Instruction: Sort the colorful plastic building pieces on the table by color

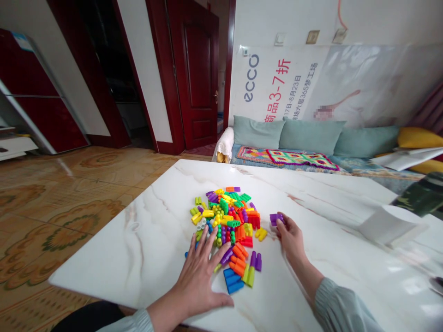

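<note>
Right hand grip [290, 233]: thumb and fingertips nearly together, pinching a purple block [274, 219]. I have it just right of the heap of coloured blocks [224, 210], apart from it; can't tell from here if it touches the table [148, 249]. Left hand grip [199, 276]: fingers spread wide, thumb out to the side, nothing pinched. It's over the near-left side of the heap; I can't confirm fingertip contact.

Around it: the left hand hides part of the heap from me. A yellow block [261, 234] lies between the heap and the right hand. Near side of the heap I see orange blocks [238, 258], a blue block [233, 281] near the left thumb, and a lime block [248, 275] end to end with a purple one.

Right side of the table: white box-like thing [387, 226], well apart from the right hand, camouflage-patterned item [422, 196] behind it. Dark object [438, 283] at frame edge, too cut off to identify.

Beyond the table: sofa [360, 173] with green cushions [309, 136] under a wall poster [273, 85]; dark red door [197, 74] left of that, red fridge [38, 101] far left.
</note>
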